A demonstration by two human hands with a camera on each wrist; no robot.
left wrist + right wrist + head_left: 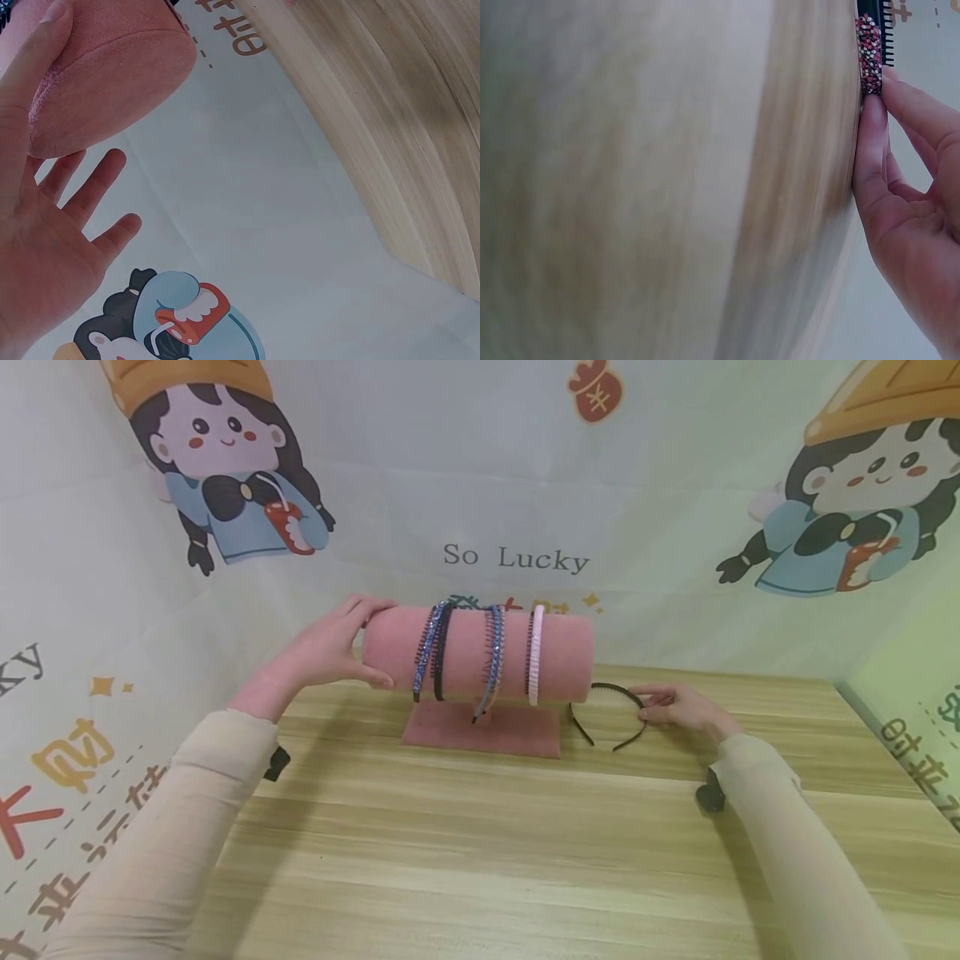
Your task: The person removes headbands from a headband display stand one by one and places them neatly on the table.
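Observation:
A pink padded roll on a stand (465, 652) carries several headbands. Two near its left are a blue glittery headband (427, 652) and a black headband (442, 656); a blue-grey headband (494, 652) sits mid-roll and a pale pink headband (536, 656) toward the right. My left hand (330, 639) grips the roll's left end, thumb on the front, as the left wrist view also shows around the pink end (124, 86). Right of the stand, my right hand (686, 708) pinches a dark toothed headband (633, 739), whose beaded red-and-white part (870, 56) shows in the right wrist view.
The stand's flat pink base (480, 739) rests on the wood-grain table (480, 852). A printed white cloth (420, 468) hangs behind and at both sides. Dark wrist devices (711, 793) show below both sleeves.

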